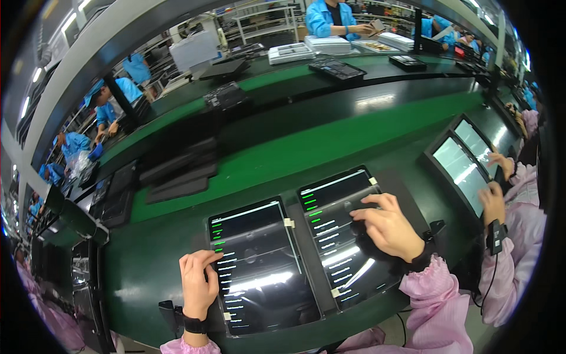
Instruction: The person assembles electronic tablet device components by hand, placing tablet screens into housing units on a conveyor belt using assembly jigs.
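Note:
Two black tablets lie side by side on the near bench, their lit screens showing dark menus with white lines of text and green marks. My left hand (198,282) is at the left edge of the left tablet (265,259). Its fingers are stretched and hold nothing, the tips just over the screen. Above the upper half of the right tablet (336,236) hovers my right hand (389,229), fingers apart and loosely bent; I cannot tell whether a fingertip touches the glass. Small pale tabs, such as one tab (289,223), stick to the tablets' edges. Dark bands circle both wrists.
A green conveyor belt (306,141) runs behind the bench, bearing a blurred stack of dark trays (183,171). At right, a co-worker's hands (494,200) are at two bright tablets (460,171). White trays (292,53) and dark devices (337,69) line the far bench.

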Demonstrator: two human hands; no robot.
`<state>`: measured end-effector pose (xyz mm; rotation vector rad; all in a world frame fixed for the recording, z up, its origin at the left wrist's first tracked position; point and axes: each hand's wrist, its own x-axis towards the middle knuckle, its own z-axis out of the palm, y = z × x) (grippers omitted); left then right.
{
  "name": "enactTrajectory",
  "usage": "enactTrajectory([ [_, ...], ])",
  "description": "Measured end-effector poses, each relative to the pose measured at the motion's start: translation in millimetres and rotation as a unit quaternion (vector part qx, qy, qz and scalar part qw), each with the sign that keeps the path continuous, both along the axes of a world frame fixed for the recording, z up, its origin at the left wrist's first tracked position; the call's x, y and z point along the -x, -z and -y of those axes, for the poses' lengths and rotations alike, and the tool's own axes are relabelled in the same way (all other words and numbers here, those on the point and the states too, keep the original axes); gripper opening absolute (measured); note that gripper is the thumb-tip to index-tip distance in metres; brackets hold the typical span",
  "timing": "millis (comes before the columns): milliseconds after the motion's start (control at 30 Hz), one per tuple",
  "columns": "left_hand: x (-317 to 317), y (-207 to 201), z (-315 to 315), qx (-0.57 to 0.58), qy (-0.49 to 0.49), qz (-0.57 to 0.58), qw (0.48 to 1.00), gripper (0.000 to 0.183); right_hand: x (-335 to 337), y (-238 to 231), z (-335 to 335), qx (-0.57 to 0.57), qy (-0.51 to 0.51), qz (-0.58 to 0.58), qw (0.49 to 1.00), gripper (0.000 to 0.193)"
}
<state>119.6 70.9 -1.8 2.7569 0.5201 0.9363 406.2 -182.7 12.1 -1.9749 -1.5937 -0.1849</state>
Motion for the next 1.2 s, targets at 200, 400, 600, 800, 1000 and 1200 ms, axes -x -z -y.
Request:
enactTrajectory([
  [200,5.4,-11.0,0.1,0.033,-0.043,0.038,0.998,0.032,-3.2,-15.0,7.8,-0.059,0.033,-0.027,0.997,0.028],
  [400,-7.3,-20.6,-13.4,0.031,-0.017,-0.019,0.999,0.031,-28.7,-21.8,-17.1,0.007,-0.049,-0.009,0.999,0.035],
  [600,-19.9,-13.1,-24.3,0.006,-0.015,-0.031,0.999,0.032,-22.0,-4.8,-64.8,0.049,-0.104,-0.005,0.993,0.035],
  [800,-23.7,-12.9,-32.0,0.014,-0.011,-0.035,0.999,0.033,-27.5,5.2,-84.0,0.078,-0.123,0.021,0.989,0.039],
  [1000,-31.3,-8.0,-36.0,0.048,-0.009,-0.048,0.998,0.035,-26.2,0.8,-84.6,0.143,-0.1,-0.023,0.984,0.045],
  [1200,-30.1,-5.1,-31.7,0.046,-0.01,-0.072,0.996,0.037,-23.2,-0.2,-77.5,0.121,-0.099,0.009,0.988,0.037],
])
